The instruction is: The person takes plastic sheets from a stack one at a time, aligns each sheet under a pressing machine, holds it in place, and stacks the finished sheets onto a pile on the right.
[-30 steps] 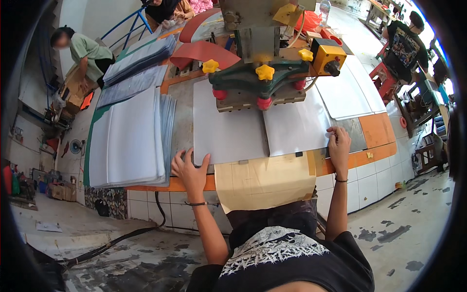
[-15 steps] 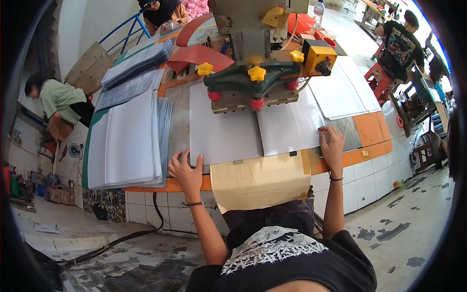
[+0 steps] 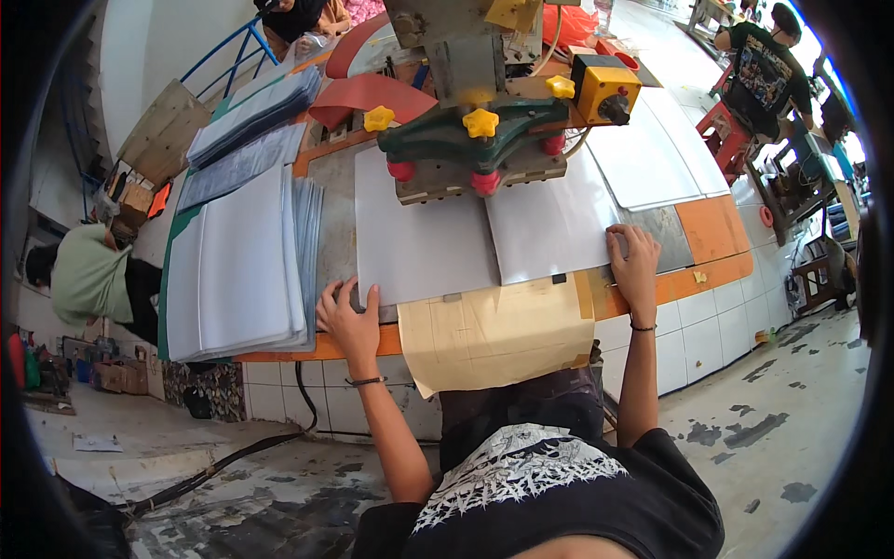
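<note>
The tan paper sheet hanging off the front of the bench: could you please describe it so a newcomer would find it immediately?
Start at the green press head over the workbench. Below it lie two white sheets, held by the left hand and right hand. The tan paper sheet droops over the edge between the hands, the only brownish, creased sheet.

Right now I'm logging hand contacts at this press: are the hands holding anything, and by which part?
Both press flat on the white sheets: left hand at the near-left corner, right hand at the near-right corner. Nothing is lifted.
</note>
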A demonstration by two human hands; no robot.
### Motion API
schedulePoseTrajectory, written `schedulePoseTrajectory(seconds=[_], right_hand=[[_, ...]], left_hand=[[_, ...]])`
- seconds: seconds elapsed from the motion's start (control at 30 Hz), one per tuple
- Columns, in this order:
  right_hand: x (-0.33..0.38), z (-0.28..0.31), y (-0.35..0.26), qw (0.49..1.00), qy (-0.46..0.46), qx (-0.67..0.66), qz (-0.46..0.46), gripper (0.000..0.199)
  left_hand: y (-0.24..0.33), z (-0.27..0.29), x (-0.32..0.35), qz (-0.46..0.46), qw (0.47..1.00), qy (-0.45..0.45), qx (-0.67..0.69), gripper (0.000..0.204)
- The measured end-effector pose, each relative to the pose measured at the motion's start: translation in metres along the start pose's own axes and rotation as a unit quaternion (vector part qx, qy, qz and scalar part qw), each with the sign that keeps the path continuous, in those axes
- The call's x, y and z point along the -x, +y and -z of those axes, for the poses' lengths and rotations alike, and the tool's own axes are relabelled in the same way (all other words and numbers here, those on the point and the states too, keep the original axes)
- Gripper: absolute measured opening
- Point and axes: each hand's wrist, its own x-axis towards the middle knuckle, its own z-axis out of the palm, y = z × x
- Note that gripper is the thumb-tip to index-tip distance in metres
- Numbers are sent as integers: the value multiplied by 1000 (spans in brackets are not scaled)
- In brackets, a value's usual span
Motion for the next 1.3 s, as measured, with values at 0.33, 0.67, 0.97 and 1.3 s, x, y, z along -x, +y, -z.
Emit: schedulePoseTrajectory(seconds=[0.33,0.67,0.97,1.3], right_hand=[[1,-4,-1,1000,10,-9,5,14],[-1,2,-1,1000,-1,10,-10,13],[3,3,-9,999,22,-21,-20,26],[-1,1,-4,1000,6,-14,1,26]], left_hand=[[-3,2,-2,6,1000,-6,-5,49],[0,-5,1,-11,1000,-3,-20,63],[-2,-1,1,-9,1000,2,-21,56],[-2,-4,4,13,999,20,26,43]])
